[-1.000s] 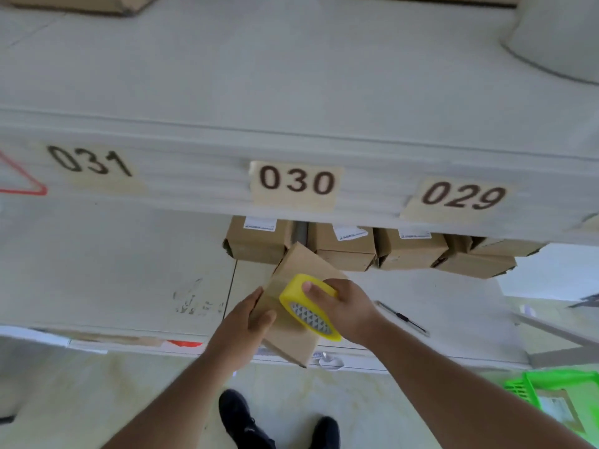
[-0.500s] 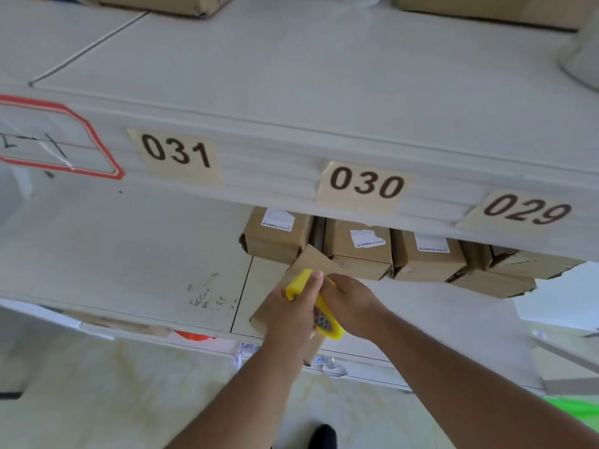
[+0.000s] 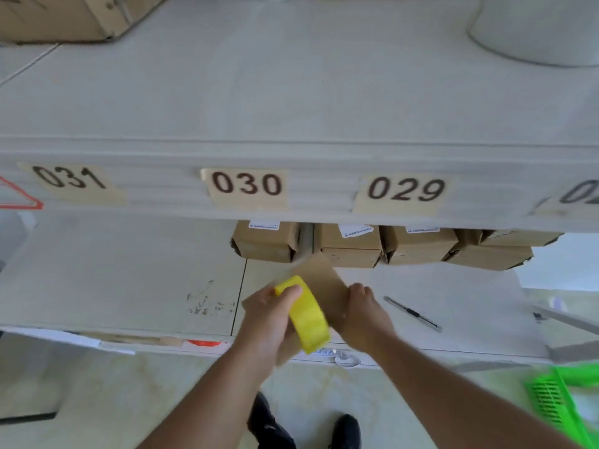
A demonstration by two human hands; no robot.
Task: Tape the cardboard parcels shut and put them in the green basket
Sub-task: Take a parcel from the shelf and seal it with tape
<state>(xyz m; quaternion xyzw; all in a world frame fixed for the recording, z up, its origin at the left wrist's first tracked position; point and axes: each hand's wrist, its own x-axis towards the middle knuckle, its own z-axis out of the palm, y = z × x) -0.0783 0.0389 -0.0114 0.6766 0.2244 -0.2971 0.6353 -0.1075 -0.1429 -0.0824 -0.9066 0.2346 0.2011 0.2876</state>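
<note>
Where the left hand (image 3: 269, 315) curls its fingers (image 3: 290, 291) round the yellow tape dispenser (image 3: 306, 315) at lower centre of the frame, the cardboard parcel (image 3: 324, 280) lies just behind and right of it, its long axis running from lower left to upper right, with the right hand (image 3: 363, 311) gripping its right edge. Further right, a pen (image 3: 413, 314) rests on the worktop (image 3: 129, 270); stacked parcels (image 3: 350, 246) line the back, and the green basket (image 3: 557, 400) sits at lower right, well apart, nearer the right hand.

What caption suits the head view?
Left hand grips yellow tape, right hand holds parcel at the shelf.
</note>
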